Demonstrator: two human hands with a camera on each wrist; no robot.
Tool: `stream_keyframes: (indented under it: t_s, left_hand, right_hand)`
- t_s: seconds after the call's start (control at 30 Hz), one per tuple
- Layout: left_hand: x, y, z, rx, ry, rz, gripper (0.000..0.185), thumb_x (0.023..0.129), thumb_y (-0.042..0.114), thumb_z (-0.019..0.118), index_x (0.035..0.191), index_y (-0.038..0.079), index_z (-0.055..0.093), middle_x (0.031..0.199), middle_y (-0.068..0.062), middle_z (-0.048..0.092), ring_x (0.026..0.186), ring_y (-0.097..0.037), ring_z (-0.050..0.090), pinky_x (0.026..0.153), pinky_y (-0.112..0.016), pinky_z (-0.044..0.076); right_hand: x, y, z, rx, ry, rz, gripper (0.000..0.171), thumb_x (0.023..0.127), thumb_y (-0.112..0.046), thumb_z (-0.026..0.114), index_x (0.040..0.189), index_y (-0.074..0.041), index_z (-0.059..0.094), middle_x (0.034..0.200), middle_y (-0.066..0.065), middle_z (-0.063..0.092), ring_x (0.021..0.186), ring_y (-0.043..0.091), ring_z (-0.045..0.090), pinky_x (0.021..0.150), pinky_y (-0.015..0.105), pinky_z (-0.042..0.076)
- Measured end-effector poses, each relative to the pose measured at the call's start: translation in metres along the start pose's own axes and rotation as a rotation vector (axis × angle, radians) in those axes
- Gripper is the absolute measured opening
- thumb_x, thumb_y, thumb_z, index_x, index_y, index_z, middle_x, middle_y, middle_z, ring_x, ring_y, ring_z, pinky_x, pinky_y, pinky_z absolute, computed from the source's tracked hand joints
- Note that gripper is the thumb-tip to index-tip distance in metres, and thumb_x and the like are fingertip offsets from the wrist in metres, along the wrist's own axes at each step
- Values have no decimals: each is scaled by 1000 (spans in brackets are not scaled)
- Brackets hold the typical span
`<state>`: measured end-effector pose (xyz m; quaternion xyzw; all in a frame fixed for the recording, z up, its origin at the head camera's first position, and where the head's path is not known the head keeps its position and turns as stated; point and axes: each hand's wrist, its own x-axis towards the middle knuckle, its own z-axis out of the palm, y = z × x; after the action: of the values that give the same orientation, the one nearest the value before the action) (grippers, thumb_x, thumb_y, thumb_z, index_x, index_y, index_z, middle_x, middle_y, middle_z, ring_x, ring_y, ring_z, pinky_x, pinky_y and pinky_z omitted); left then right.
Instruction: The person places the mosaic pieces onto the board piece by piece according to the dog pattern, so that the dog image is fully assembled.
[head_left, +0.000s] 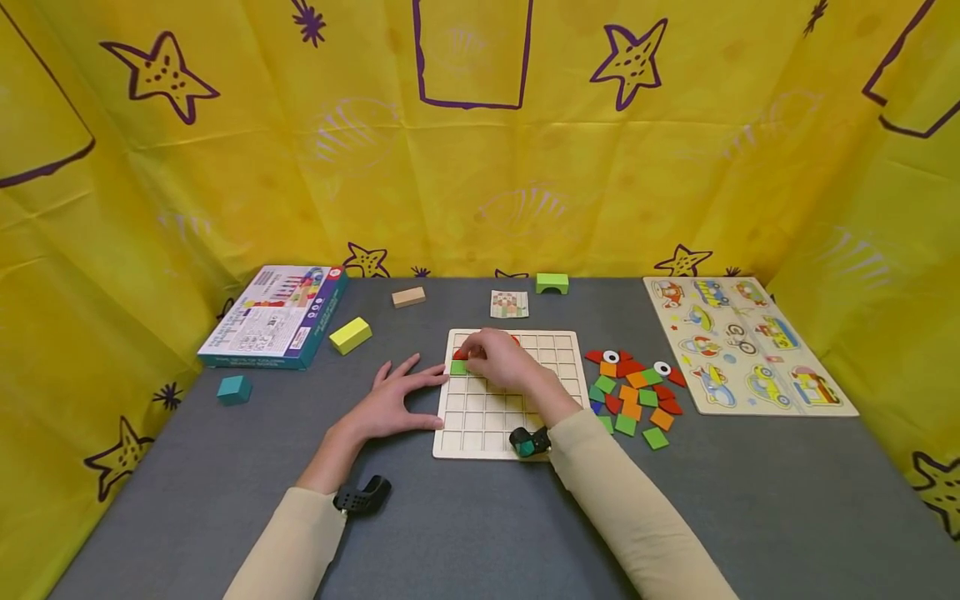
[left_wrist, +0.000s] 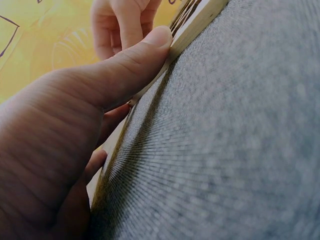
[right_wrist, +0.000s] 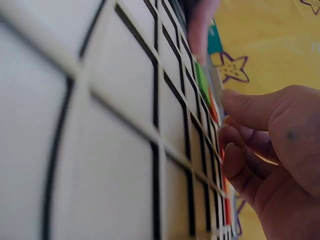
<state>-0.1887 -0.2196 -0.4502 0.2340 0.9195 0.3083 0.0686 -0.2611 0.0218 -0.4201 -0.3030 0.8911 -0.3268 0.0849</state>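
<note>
A light wooden grid board (head_left: 468,425) lies in front of me, with a green square tile (head_left: 458,367) in a cell near its left edge. Just above that tile, my right hand (head_left: 501,360) pinches a red piece (head_left: 460,354) at the upper left cells. In the right wrist view, the right thumb and curled fingers (right_wrist: 232,150) meet the board's surface beside the green and red pieces. My left hand (head_left: 393,407) is spread at the board's left side, its thumb (left_wrist: 159,37) touching the wooden edge. More red shows along the top row, partly behind the right hand.
Right of the board lies a loose pile of green, orange and red tiles (head_left: 632,396), some with eyes. Beyond are a pattern card (head_left: 509,304), a green arch block (head_left: 552,283) and a picture puzzle board (head_left: 750,350). Leftward are a game box (head_left: 273,317), yellow block (head_left: 350,335) and teal block (head_left: 234,389).
</note>
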Motion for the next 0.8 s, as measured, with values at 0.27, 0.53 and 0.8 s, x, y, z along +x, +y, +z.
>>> stream_keyframes:
  t_s: [0.27,0.53,0.8]
  left_hand:
    - [2,0,0,6,-8,0,76,82,54,80,146,20,57,158,3,40,152,-38,11,113,-66,-8]
    - [1,-1,0,6,-1,2,75,82,52,80,146,19,57,158,2,40,152,-39,10,113,-65,-9]
    - [0,0,0,1,5,4,74,82,51,81,145,19,58,158,2,42,152,-39,11,113,-66,-8]
  right_hand:
    - [-24,26,-32,13,56,34,22,97,-10,69,117,0,69,103,8,65,93,24,59,86,39,50]
    - [-56,56,-61,15,90,118,24,98,-11,68,119,0,68,106,11,65,96,28,60,85,43,51]
    - [-85,86,-80,3,126,186,23,97,-10,68,117,1,68,104,13,65,93,30,59,82,43,52]
